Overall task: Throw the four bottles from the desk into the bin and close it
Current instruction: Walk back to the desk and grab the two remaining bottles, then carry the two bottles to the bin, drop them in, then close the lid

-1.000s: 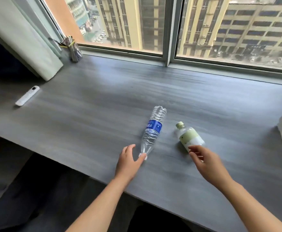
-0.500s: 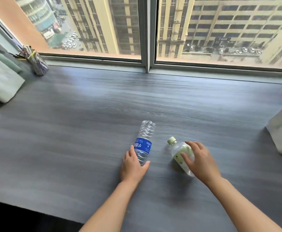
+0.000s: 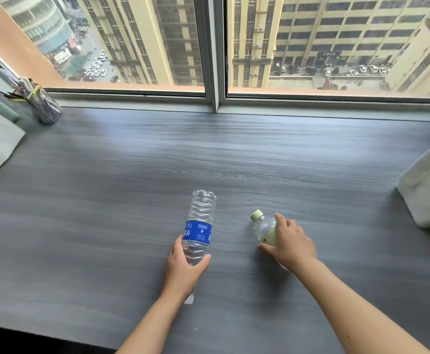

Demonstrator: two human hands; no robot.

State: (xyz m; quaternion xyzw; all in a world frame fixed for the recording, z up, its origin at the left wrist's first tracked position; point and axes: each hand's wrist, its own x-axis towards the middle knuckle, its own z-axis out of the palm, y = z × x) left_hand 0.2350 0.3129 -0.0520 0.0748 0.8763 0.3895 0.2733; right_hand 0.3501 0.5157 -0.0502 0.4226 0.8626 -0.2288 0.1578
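Left hand point(image 3: 183, 270) now around blue-labelled bottle point(image 3: 199, 226), writing unreadable.

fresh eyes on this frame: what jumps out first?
Two hands on two lying bottles near the front middle of the grey desk: the left hand wraps the neck end of the clear blue-label bottle, the right hand covers the small green-capped bottle. Behind, a big window looks down on high-rise blocks. No bin is in view.
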